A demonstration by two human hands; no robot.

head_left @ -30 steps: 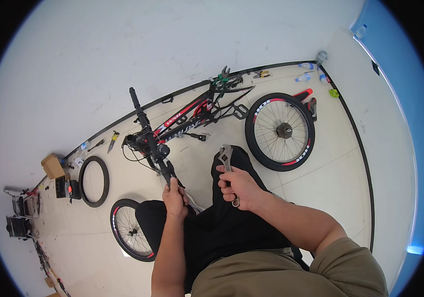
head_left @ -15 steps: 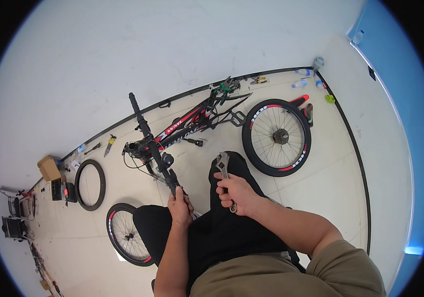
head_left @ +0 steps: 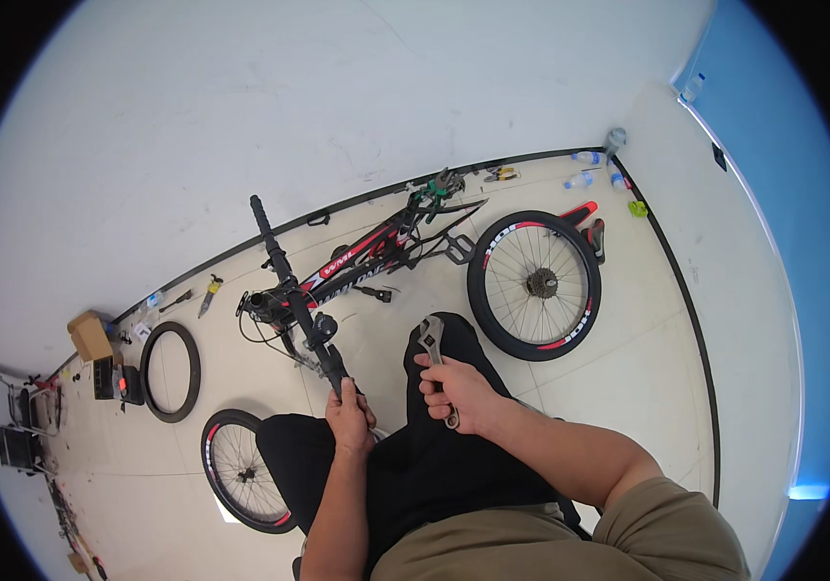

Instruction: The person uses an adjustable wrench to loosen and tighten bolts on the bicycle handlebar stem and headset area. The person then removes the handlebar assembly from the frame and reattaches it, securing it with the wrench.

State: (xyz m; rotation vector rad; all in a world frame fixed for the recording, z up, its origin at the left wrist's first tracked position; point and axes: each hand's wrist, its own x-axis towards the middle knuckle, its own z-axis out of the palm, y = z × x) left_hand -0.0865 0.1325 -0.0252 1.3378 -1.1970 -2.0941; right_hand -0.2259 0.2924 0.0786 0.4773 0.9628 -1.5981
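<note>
My left hand is closed around the near end of the handlebar of a partly dismantled bicycle. Its black and red frame lies beyond, toward the wall, with no wheels mounted. Held over my right thigh is an adjustable wrench; my right hand wraps its handle, and the jaw end points up and away from me. The wrench is apart from the bicycle. A pedal sticks out at the right of the frame.
To the right lies a wheel with a rear cassette; another wheel is beside my left leg. Farther left are a loose tyre, a cardboard box and a folding chair. Pliers and plastic bottles lie along the wall.
The whole view has shifted slightly, so the bicycle and wheels sit a little lower and farther left. Both hands keep their holds on the handlebar and the wrench.
</note>
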